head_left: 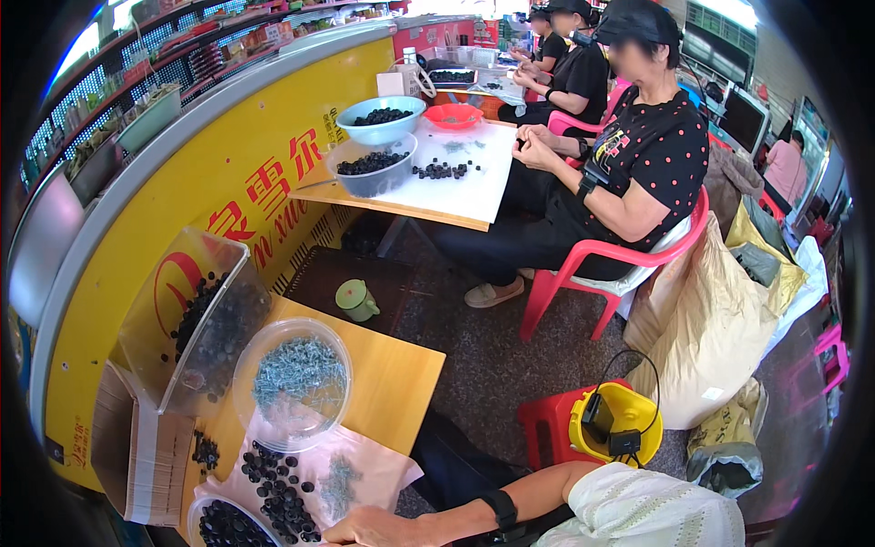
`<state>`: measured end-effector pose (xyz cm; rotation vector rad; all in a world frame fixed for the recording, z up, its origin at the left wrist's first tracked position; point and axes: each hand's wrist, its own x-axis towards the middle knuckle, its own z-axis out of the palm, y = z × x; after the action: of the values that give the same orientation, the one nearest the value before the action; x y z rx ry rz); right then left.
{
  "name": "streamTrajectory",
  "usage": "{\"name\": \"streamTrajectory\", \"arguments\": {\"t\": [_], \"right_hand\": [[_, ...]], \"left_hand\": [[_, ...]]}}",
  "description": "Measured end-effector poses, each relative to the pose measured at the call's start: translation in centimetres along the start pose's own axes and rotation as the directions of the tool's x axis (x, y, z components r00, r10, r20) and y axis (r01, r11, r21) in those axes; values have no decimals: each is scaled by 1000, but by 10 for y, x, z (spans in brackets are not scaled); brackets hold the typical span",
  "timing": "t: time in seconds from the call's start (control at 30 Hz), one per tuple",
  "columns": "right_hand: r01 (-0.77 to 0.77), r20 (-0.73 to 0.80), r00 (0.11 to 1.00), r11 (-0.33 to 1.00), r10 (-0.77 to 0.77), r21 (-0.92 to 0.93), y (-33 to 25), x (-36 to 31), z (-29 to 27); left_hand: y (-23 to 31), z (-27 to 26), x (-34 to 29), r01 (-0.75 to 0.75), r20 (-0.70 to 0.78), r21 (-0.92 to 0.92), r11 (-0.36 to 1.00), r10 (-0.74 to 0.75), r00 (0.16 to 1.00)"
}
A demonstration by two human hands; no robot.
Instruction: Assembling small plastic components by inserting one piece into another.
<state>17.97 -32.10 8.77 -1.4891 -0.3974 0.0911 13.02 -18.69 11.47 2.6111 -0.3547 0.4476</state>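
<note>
Your right hand (372, 527) is at the lower edge, its fingers too hidden to tell their grip. Small black pieces (285, 503) lie beside it, lower left, on the pink cloth (387, 463) (probably light, stiff, slippery); pinch one by its sides.

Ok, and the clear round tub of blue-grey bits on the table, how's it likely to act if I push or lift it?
The tub looks wide for its height, so it would probably slide rather than tip. Its thin see-through wall suggests light plastic that may flex. The loose bits could spill if it tilts, since it looks open.
</note>
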Motion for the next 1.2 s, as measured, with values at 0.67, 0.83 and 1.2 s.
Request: {"name": "streamTrajectory", "arguments": {"t": [0.67,0.83,1.2], "right_hand": [[-192,-96,975,976,202,102,-5,2,15],[-206,-82,972,968,219,142,-7,-1,17],[-225,-83,968,967,236,120,7,1,20]], "left_hand": [[-4,25,1,-136,-355,-148,980,76,932],[-5,15,1,-121,-318,-180,976,58,946],[3,12,11,-99,-326,-101,990,61,944]]}}
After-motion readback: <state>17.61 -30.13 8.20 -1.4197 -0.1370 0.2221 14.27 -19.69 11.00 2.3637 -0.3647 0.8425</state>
